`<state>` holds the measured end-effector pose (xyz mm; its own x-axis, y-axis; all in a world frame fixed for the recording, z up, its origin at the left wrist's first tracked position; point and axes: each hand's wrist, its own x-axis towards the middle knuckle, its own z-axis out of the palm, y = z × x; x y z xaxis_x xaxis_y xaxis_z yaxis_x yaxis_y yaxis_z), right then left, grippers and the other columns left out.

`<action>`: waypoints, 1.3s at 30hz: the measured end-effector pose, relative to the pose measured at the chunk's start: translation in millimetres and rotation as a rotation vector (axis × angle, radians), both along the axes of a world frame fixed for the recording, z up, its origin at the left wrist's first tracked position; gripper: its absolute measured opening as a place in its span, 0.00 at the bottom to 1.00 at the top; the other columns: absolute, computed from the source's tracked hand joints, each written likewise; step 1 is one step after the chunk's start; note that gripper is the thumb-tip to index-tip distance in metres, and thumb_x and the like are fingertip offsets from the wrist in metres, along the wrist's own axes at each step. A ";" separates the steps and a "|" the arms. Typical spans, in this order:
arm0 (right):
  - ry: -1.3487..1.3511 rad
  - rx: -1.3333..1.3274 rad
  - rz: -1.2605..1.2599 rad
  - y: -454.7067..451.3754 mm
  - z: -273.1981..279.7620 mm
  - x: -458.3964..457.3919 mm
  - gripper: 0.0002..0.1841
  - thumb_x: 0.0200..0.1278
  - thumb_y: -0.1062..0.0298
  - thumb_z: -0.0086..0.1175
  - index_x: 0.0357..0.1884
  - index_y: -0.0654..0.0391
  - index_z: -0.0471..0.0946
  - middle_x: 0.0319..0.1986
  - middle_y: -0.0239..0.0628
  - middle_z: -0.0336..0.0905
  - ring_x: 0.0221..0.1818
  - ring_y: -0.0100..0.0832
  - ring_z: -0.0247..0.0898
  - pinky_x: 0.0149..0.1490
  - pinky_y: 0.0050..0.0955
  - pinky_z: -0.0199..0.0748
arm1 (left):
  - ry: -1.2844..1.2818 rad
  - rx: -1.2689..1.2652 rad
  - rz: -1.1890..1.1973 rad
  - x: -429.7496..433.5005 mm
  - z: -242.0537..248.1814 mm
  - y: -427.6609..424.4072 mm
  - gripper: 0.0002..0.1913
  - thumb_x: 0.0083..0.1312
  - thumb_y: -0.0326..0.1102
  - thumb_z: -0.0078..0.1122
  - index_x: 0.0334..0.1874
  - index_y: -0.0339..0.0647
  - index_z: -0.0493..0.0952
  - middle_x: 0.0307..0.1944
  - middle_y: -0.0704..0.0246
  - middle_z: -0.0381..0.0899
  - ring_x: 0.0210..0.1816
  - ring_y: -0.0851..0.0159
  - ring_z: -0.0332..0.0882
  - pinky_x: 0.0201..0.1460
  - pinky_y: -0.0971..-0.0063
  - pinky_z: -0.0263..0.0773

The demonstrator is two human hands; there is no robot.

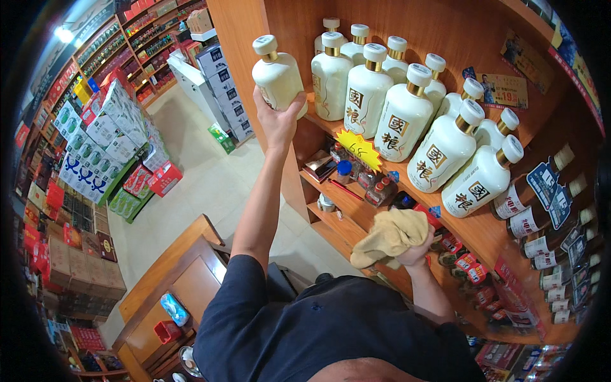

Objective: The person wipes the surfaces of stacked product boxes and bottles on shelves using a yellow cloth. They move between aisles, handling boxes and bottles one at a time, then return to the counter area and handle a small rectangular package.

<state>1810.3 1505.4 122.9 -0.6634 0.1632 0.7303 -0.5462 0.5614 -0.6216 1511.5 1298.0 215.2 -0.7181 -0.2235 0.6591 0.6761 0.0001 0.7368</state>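
Observation:
My left hand (pixel 279 114) grips a white bottle (pixel 276 71) with a white cap and gold neck, held upright at the left end of a wooden shelf (pixel 329 125). A tan cloth (pixel 394 234) hangs bunched in my right hand (pixel 416 248), in front of the lower shelves. On the shelf stand two rows of matching white bottles (pixel 365 95), the front ones bearing dark characters. A yellow starburst price tag (pixel 359 149) is fixed at the shelf's front edge, below the bottles.
Small dark bottles (pixel 380 191) and a blue-capped jar (pixel 343 168) sit on the shelf below. Brown glass bottles (pixel 524 223) with blue tags line the right. Stacked cartons (pixel 98 148) stand on the tiled floor. Behind me at left is a wooden desk (pixel 176 281) with a tissue pack (pixel 174 309).

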 end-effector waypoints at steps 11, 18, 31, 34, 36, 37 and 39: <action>-0.140 0.273 -0.434 38.8 101.2 58.8 0.12 0.58 0.59 0.65 0.42 0.52 0.83 0.38 0.36 0.86 0.37 0.43 0.81 0.44 0.42 0.77 | 0.049 -0.196 0.163 -42.3 -21.1 18.8 0.40 0.52 0.40 0.78 0.67 0.35 0.69 0.56 0.55 0.70 0.60 0.49 0.66 0.65 0.54 0.62; 0.130 0.092 -0.643 75.1 60.9 72.2 0.19 0.58 0.67 0.67 0.49 0.64 0.78 0.45 0.45 0.82 0.45 0.42 0.80 0.50 0.41 0.77 | 0.188 -0.246 0.301 -61.4 -39.6 35.9 0.50 0.62 0.60 0.71 0.77 0.38 0.57 0.62 0.51 0.63 0.65 0.47 0.58 0.69 0.52 0.56; 0.044 -0.167 -0.680 78.6 49.5 63.1 0.23 0.47 0.72 0.72 0.47 0.66 0.79 0.45 0.44 0.81 0.47 0.37 0.81 0.52 0.36 0.78 | 0.107 -0.667 0.594 -64.8 -25.6 35.2 0.36 0.78 0.61 0.41 0.78 0.42 0.61 0.68 0.48 0.56 0.64 0.47 0.57 0.69 0.52 0.53; -0.001 0.039 -0.669 74.7 63.3 66.3 0.23 0.51 0.77 0.69 0.51 0.66 0.77 0.45 0.40 0.81 0.48 0.34 0.79 0.54 0.34 0.78 | 0.129 -0.627 0.508 -61.9 -28.7 33.8 0.36 0.78 0.59 0.43 0.79 0.39 0.59 0.70 0.45 0.55 0.67 0.44 0.56 0.72 0.51 0.51; -0.012 0.048 -0.706 77.5 58.9 66.6 0.23 0.51 0.76 0.70 0.51 0.66 0.77 0.45 0.41 0.81 0.47 0.35 0.80 0.53 0.34 0.78 | 0.198 -0.504 0.412 -56.5 -32.6 39.1 0.36 0.78 0.56 0.44 0.79 0.36 0.57 0.72 0.43 0.53 0.70 0.42 0.55 0.74 0.51 0.50; -0.017 0.052 -0.723 78.2 57.7 66.9 0.23 0.51 0.76 0.70 0.50 0.66 0.77 0.45 0.42 0.81 0.47 0.35 0.80 0.53 0.35 0.78 | 0.189 -0.527 0.427 -54.1 -34.3 41.1 0.36 0.78 0.55 0.44 0.79 0.35 0.56 0.73 0.42 0.52 0.72 0.41 0.54 0.76 0.51 0.49; -0.018 0.078 -0.726 76.9 62.2 67.8 0.23 0.48 0.73 0.72 0.48 0.65 0.79 0.45 0.43 0.82 0.47 0.38 0.81 0.52 0.37 0.79 | 0.167 -0.568 0.453 -50.5 -38.7 45.2 0.36 0.79 0.53 0.44 0.80 0.33 0.54 0.76 0.40 0.49 0.75 0.39 0.50 0.78 0.52 0.47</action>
<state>1878.1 1582.3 185.2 -0.4198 0.5141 0.7480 -0.0096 0.8216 -0.5700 1460.9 1343.1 176.4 -0.5168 -0.0662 0.8536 0.6220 0.6561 0.4275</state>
